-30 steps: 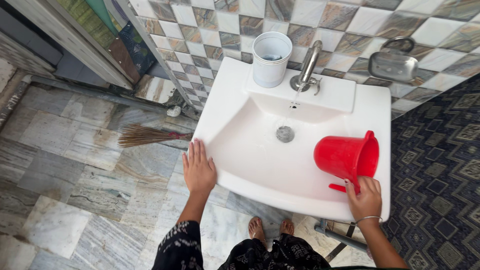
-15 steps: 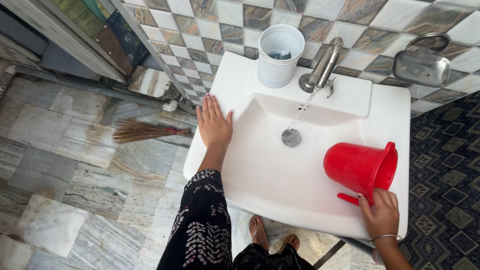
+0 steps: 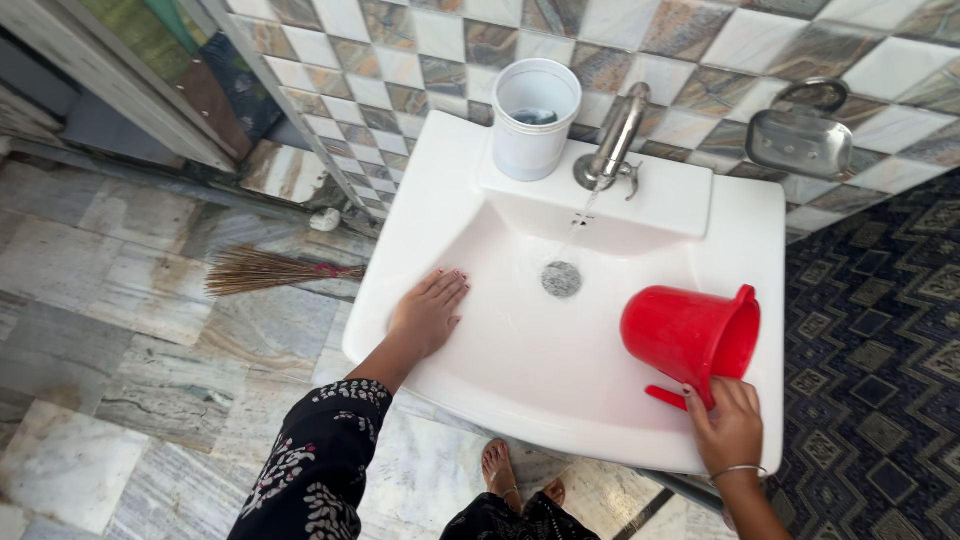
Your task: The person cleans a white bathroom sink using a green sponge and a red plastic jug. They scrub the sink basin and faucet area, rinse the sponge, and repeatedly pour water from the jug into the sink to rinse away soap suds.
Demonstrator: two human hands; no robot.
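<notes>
Left hand [image 3: 428,312]: I lay it flat, fingers extended, inside the white sink [image 3: 520,370]; it grips nothing.
Right hand [image 3: 730,425]: I clasp the handle of the red mug [image 3: 685,335].
Mug position: tilted over the sink's right rim.

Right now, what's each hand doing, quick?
Left hand: open, flat on the sink, holding nothing.
Right hand: closed on the red mug handle.
</notes>
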